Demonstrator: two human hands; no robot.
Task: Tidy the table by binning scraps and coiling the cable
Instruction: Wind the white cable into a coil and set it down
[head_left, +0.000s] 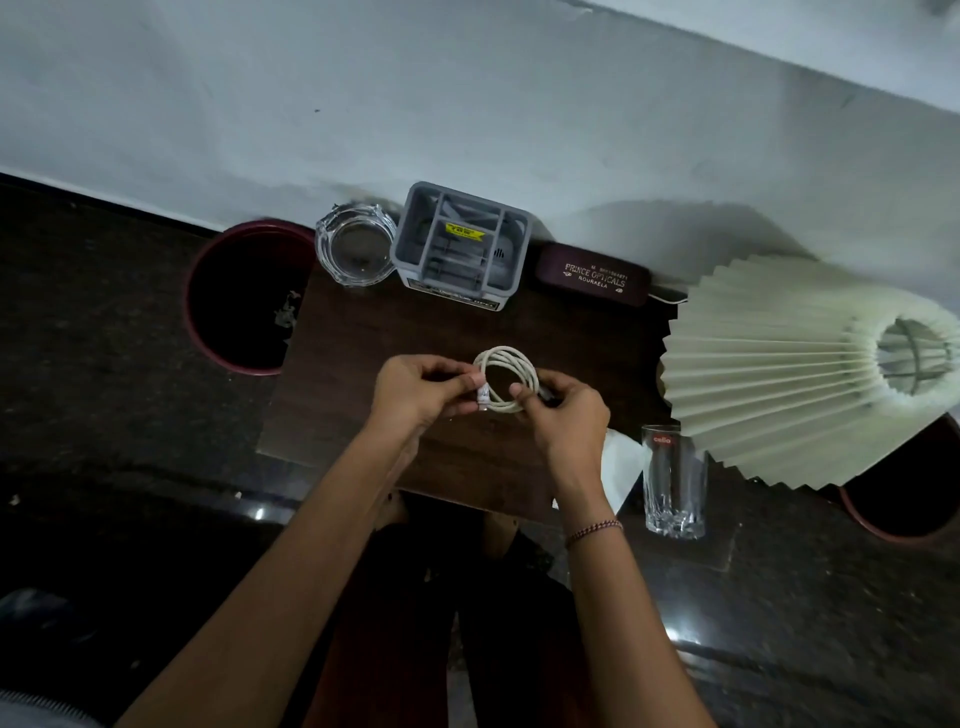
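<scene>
A white cable is wound into a small round coil held just above the middle of the dark wooden table. My left hand pinches the coil's left side, where a white plug end shows. My right hand grips the coil's lower right side with curled fingers. A dark red bin stands on the floor left of the table, with pale scraps inside. A white paper or tissue lies at the table's right edge, partly hidden by my right wrist.
Along the table's far edge stand a glass ashtray, a grey organiser and a maroon spectacle case. A pleated lamp shade covers the right side. A drinking glass stands near my right forearm. A second red container shows at far right.
</scene>
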